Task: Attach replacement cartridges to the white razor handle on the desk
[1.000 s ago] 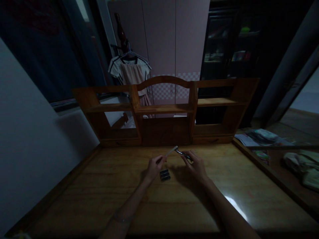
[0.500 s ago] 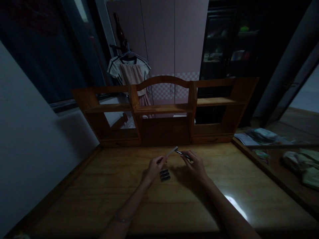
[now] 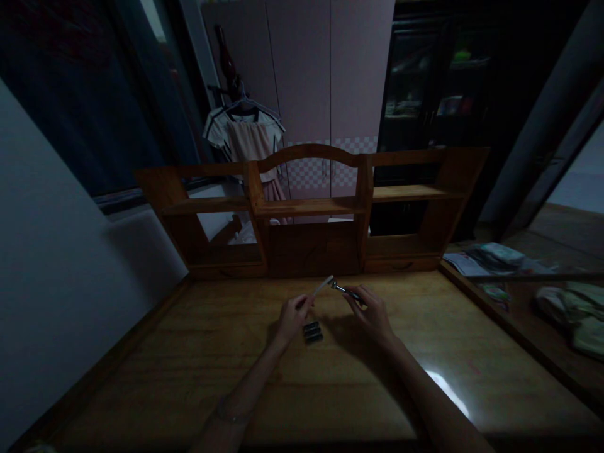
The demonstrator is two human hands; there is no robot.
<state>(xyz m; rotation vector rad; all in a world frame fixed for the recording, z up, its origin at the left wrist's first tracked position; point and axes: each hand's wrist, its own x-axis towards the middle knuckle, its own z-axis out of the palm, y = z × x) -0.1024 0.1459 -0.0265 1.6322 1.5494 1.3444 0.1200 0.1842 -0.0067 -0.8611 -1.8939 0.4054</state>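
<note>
My left hand (image 3: 293, 316) is closed on a thin, pale strip (image 3: 323, 286), which slants up and to the right from the fingers. Between the fingers of my right hand (image 3: 372, 309) is a slim dark-handled tool with a shiny metal tip (image 3: 346, 291); its exact kind is too small and dim to make out. The metal tip points left, close to the free end of the strip, with a small gap between them. Below the hands, on the wooden desk (image 3: 226, 352), lies a small black block with dark bars side by side (image 3: 312, 332).
A wooden shelf unit (image 3: 311, 206) stands along the desk's far edge. At right, beyond the desk's raised edge, are papers and a packet (image 3: 500, 256) and a light-coloured cloth or bag (image 3: 573, 314). A white wall (image 3: 61, 264) borders the left side. Light glares on the desk at lower right.
The strip's free end has shifted slightly left and up, and a small gap now shows between it and the tool's metal tip. Both hands have hardly moved.
</note>
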